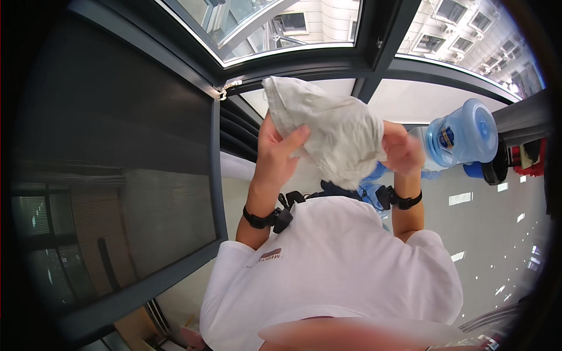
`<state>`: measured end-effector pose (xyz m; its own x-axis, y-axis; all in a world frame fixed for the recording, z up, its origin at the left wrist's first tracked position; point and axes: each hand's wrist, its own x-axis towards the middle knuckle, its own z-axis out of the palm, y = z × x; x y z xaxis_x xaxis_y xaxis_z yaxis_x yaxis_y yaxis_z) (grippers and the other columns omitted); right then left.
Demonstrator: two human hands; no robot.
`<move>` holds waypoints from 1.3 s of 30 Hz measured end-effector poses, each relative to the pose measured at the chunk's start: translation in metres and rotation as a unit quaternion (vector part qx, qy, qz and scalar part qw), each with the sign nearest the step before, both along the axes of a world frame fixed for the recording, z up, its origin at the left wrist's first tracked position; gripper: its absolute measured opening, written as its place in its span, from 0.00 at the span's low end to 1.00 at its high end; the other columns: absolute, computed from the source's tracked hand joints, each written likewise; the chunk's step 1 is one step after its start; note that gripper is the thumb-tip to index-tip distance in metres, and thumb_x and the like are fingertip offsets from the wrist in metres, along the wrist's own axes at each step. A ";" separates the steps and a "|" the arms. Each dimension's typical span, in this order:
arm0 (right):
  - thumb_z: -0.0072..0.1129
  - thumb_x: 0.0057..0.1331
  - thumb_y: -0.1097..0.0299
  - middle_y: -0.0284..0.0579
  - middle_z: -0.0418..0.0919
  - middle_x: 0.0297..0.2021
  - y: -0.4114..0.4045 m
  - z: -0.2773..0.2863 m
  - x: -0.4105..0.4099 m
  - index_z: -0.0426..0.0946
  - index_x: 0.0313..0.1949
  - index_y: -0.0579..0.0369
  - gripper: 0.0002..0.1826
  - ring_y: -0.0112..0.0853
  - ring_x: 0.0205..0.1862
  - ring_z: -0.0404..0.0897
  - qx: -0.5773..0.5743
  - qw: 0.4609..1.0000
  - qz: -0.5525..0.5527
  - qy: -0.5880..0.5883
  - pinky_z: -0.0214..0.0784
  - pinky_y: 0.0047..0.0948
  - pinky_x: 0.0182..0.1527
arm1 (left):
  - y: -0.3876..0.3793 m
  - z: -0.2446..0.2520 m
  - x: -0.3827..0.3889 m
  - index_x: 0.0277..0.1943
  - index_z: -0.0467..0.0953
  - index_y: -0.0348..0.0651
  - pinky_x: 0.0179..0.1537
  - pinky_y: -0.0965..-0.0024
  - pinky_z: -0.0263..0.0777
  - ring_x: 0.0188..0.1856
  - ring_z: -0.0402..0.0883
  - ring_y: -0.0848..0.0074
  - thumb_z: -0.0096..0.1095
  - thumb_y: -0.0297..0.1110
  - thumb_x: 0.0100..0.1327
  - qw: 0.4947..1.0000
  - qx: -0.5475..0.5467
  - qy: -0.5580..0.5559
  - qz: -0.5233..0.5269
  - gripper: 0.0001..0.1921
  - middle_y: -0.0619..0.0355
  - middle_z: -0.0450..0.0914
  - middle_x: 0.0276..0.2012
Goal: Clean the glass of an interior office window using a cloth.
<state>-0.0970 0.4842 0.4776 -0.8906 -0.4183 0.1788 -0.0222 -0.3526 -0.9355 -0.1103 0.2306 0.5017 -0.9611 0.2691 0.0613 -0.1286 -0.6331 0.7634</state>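
Observation:
A crumpled whitish cloth (pixel 327 127) is held up between my two hands, below the window frame. My left hand (pixel 281 147) grips its left side, with the thumb lying on top of the fabric and the fingers behind it. At the cloth's right edge is my right hand (pixel 401 149), blurred, with its fingers bent at the fabric; part of them is hidden. Each wrist wears a black strap with a small black device.
An opened dark-framed window sash (pixel 215 175) stands close on the left. The window frame (pixel 307 66) crosses ahead. On the right, a large blue water bottle (pixel 461 134) rests on a dispenser, near a grey curtain (pixel 524 118). More blue bottles (pixel 375 195) stand below my hands.

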 end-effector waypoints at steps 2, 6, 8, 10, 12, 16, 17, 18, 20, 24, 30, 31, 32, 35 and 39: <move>0.57 0.66 0.58 0.52 0.79 0.58 0.002 -0.052 -0.004 0.74 0.62 0.62 0.29 0.43 0.62 0.77 0.186 0.956 -0.189 0.128 0.65 0.39 0.66 | 0.015 0.012 0.004 0.65 0.69 0.36 0.58 0.67 0.78 0.57 0.82 0.70 0.63 0.19 0.68 0.998 0.030 -0.048 0.003 0.24 0.53 0.82 0.55; 0.57 0.71 0.44 0.51 0.71 0.69 -0.009 -0.104 -0.021 0.69 0.69 0.57 0.36 0.44 0.72 0.66 0.418 0.740 -0.431 0.303 0.52 0.45 0.77 | 0.045 0.019 0.011 0.64 0.68 0.40 0.54 0.66 0.81 0.56 0.83 0.72 0.62 0.19 0.69 0.987 0.097 -0.125 0.008 0.22 0.56 0.81 0.54; 0.61 0.66 0.42 0.52 0.65 0.72 -0.027 -0.088 -0.034 0.61 0.74 0.55 0.44 0.45 0.72 0.65 0.625 0.584 -0.386 0.346 0.52 0.45 0.76 | 0.063 0.023 0.010 0.64 0.67 0.42 0.54 0.67 0.81 0.55 0.83 0.72 0.62 0.19 0.69 0.990 0.090 -0.110 0.018 0.22 0.56 0.80 0.54; 0.61 0.68 0.44 0.52 0.66 0.70 -0.038 -0.083 -0.046 0.60 0.74 0.55 0.43 0.45 0.71 0.65 0.515 0.689 -0.385 0.333 0.50 0.43 0.77 | 0.072 0.018 0.006 0.65 0.62 0.44 0.56 0.65 0.80 0.56 0.82 0.72 0.61 0.20 0.71 0.992 0.096 -0.085 0.017 0.24 0.56 0.77 0.58; 0.59 0.72 0.53 0.50 0.68 0.67 -0.043 -0.138 -0.076 0.61 0.73 0.57 0.36 0.43 0.71 0.65 0.362 0.816 -0.388 0.227 0.50 0.37 0.76 | 0.079 0.020 0.005 0.65 0.64 0.44 0.56 0.66 0.80 0.56 0.83 0.72 0.60 0.21 0.72 0.993 0.089 -0.073 0.013 0.22 0.56 0.78 0.57; 0.59 0.72 0.53 0.50 0.68 0.67 -0.050 -0.138 -0.050 0.61 0.73 0.57 0.36 0.43 0.71 0.65 0.317 0.836 -0.393 0.214 0.50 0.37 0.76 | 0.083 0.028 -0.002 0.65 0.64 0.43 0.57 0.63 0.80 0.58 0.82 0.70 0.58 0.20 0.73 0.994 0.093 -0.049 0.011 0.21 0.54 0.79 0.57; 0.59 0.72 0.54 0.50 0.68 0.67 -0.059 -0.137 -0.051 0.61 0.73 0.57 0.36 0.43 0.70 0.65 0.303 0.842 -0.396 0.207 0.50 0.37 0.76 | 0.086 0.032 -0.003 0.65 0.63 0.42 0.57 0.62 0.80 0.58 0.82 0.69 0.57 0.19 0.73 0.994 0.094 -0.049 0.006 0.21 0.53 0.79 0.57; 0.59 0.72 0.54 0.50 0.68 0.67 -0.062 -0.131 -0.070 0.61 0.73 0.57 0.36 0.43 0.70 0.65 0.289 0.847 -0.398 0.201 0.50 0.37 0.76 | 0.089 0.032 -0.005 0.65 0.63 0.42 0.57 0.62 0.80 0.58 0.82 0.69 0.57 0.19 0.73 0.995 0.093 -0.046 0.002 0.21 0.53 0.79 0.57; 0.59 0.72 0.54 0.50 0.68 0.67 -0.059 -0.128 -0.073 0.61 0.73 0.57 0.36 0.43 0.70 0.65 0.260 0.857 -0.404 0.186 0.51 0.37 0.76 | 0.096 0.028 -0.009 0.66 0.62 0.42 0.58 0.63 0.80 0.58 0.82 0.69 0.57 0.18 0.72 0.995 0.086 -0.015 0.046 0.22 0.52 0.78 0.58; 0.59 0.72 0.55 0.50 0.68 0.67 -0.050 -0.123 -0.088 0.61 0.73 0.57 0.36 0.44 0.70 0.66 0.195 0.879 -0.403 0.163 0.51 0.37 0.76 | 0.092 0.032 -0.014 0.66 0.62 0.42 0.60 0.63 0.78 0.60 0.81 0.70 0.58 0.19 0.71 0.996 0.078 -0.039 0.026 0.24 0.53 0.77 0.59; 0.60 0.72 0.56 0.50 0.68 0.67 -0.057 -0.117 -0.080 0.60 0.73 0.57 0.36 0.44 0.70 0.66 0.108 0.901 -0.402 0.123 0.51 0.37 0.76 | 0.078 0.030 -0.034 0.65 0.66 0.38 0.66 0.62 0.69 0.62 0.78 0.71 0.58 0.22 0.70 0.993 0.073 -0.037 -0.079 0.22 0.54 0.78 0.61; 0.60 0.72 0.56 0.50 0.68 0.67 -0.060 -0.113 -0.087 0.60 0.73 0.57 0.36 0.44 0.70 0.66 0.094 0.903 -0.402 0.117 0.52 0.37 0.76 | 0.076 0.030 -0.038 0.65 0.66 0.36 0.66 0.62 0.69 0.62 0.78 0.71 0.57 0.22 0.70 0.993 0.059 -0.028 -0.098 0.22 0.54 0.78 0.61; 0.60 0.72 0.56 0.50 0.68 0.67 -0.058 -0.112 -0.090 0.60 0.73 0.58 0.36 0.44 0.70 0.66 0.080 0.906 -0.401 0.110 0.52 0.36 0.76 | 0.075 0.030 -0.044 0.65 0.66 0.36 0.66 0.62 0.69 0.62 0.78 0.71 0.57 0.22 0.70 0.993 0.060 -0.025 -0.102 0.22 0.54 0.78 0.61; 0.60 0.71 0.56 0.49 0.68 0.67 -0.056 -0.106 -0.106 0.60 0.73 0.58 0.36 0.44 0.70 0.66 0.036 0.912 -0.398 0.090 0.52 0.36 0.75 | 0.071 0.030 -0.069 0.66 0.67 0.34 0.66 0.64 0.70 0.61 0.79 0.70 0.55 0.23 0.70 0.991 0.057 0.000 -0.120 0.22 0.52 0.79 0.61; 0.62 0.68 0.60 0.52 0.75 0.63 -0.064 -0.071 -0.126 0.74 0.65 0.52 0.27 0.51 0.66 0.71 0.339 0.738 -0.436 0.389 0.56 0.50 0.72 | 0.054 0.040 -0.106 0.66 0.68 0.32 0.63 0.64 0.74 0.60 0.82 0.67 0.56 0.23 0.69 0.992 0.044 -0.017 -0.114 0.22 0.51 0.81 0.58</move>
